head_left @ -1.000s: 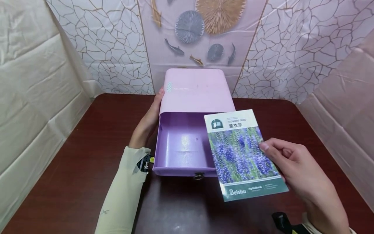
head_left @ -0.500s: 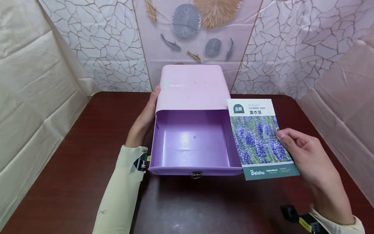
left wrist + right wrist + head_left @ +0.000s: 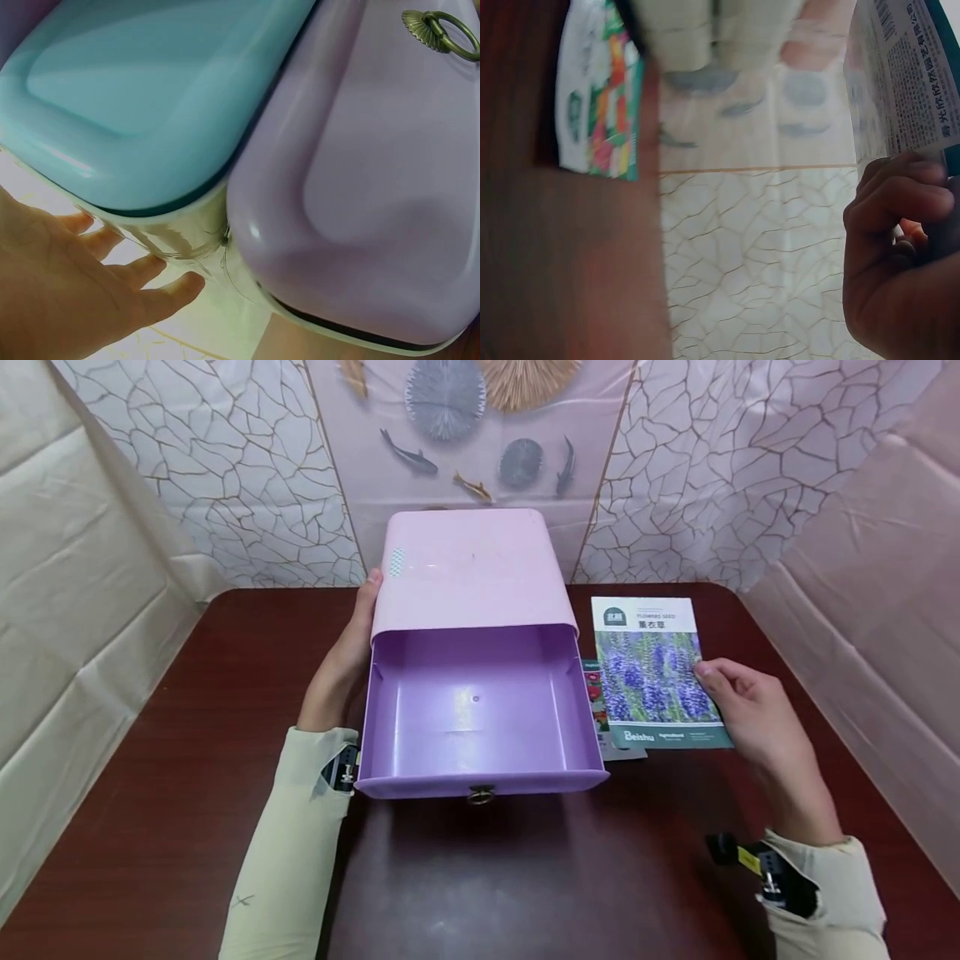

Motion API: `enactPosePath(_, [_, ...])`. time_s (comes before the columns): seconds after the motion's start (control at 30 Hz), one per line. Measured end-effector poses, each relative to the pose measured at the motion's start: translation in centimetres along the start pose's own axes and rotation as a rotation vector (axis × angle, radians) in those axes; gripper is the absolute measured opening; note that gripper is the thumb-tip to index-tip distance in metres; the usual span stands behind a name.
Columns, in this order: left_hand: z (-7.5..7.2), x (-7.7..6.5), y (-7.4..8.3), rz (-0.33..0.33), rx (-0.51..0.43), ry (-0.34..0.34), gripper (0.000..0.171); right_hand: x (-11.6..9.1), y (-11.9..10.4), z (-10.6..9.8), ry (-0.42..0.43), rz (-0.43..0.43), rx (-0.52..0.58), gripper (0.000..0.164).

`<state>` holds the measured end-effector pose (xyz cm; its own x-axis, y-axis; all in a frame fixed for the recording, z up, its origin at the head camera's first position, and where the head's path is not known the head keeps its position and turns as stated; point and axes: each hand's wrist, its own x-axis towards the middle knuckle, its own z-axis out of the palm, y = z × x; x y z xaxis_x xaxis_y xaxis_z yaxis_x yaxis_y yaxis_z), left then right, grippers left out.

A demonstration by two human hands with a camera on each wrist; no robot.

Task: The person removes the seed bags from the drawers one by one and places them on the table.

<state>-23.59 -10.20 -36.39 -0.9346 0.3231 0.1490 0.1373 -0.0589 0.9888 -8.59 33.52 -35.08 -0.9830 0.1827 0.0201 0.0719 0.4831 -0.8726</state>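
Currently, the right hand (image 3: 759, 703) pinches a lavender seed packet (image 3: 652, 675) above the surface (image 3: 480, 877), partly hiding another packet (image 3: 595, 695); left hand (image 3: 339, 667), fingers extended, at the pink case's (image 3: 472, 572) side.

lavender packet (image 3: 652, 677): from over drawer (image 3: 480, 747) to its right | red-flowered packet (image 3: 593, 687): now visible

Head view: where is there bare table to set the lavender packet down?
Bare tabletop lies in front of the open purple drawer, between the two sleeves, and further left, beyond the left sleeve. Crowded: right of the drawer, where the right hand holds the lavender packet overlapping a second packet, and the left side of the pink box, at the left hand.
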Motion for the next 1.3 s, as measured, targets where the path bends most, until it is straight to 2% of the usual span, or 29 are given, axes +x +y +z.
enactPosePath(0.17, [-0.4,0.0,0.1,-0.016,0.014,0.009,0.078,1.7,0.7,1.4,-0.011,-0.051,-0.232,0.050])
enactPosePath(0.23, [-0.3,0.0,0.1,-0.013,0.015,0.006,0.078,2.3,1.1,1.8,-0.034,-0.041,-0.289,0.054])
enactPosePath(0.43, [-0.3,0.3,0.1,0.043,-0.001,-0.017,0.073,3.9,2.8,3.4,-0.144,0.056,-0.309,0.054])
enactPosePath(0.53, [-0.3,0.5,-0.1,0.050,-0.011,-0.025,0.072,4.2,3.6,4.1,-0.181,0.082,-0.313,0.055])
enactPosePath(0.7, [-0.3,0.6,-0.2,0.052,-0.030,-0.034,0.071,4.4,4.4,4.6,-0.223,0.102,-0.293,0.055])
enactPosePath(0.87, [-0.7,0.5,0.0,0.060,-0.018,-0.029,0.070,4.7,4.4,5.1,-0.256,0.087,-0.291,0.053])
enactPosePath(1.03, [-0.9,0.3,0.4,0.034,-0.011,0.001,0.071,4.7,4.1,5.4,-0.304,0.093,-0.324,0.053])
enactPosePath(1.17, [-0.8,0.1,0.1,0.007,-0.022,-0.008,0.073,4.3,4.1,5.1,-0.318,0.113,-0.375,0.048])
enactPosePath(1.3, [-0.4,0.2,-0.1,-0.007,-0.053,-0.032,0.072,3.6,4.4,4.7,-0.322,0.128,-0.368,0.040])
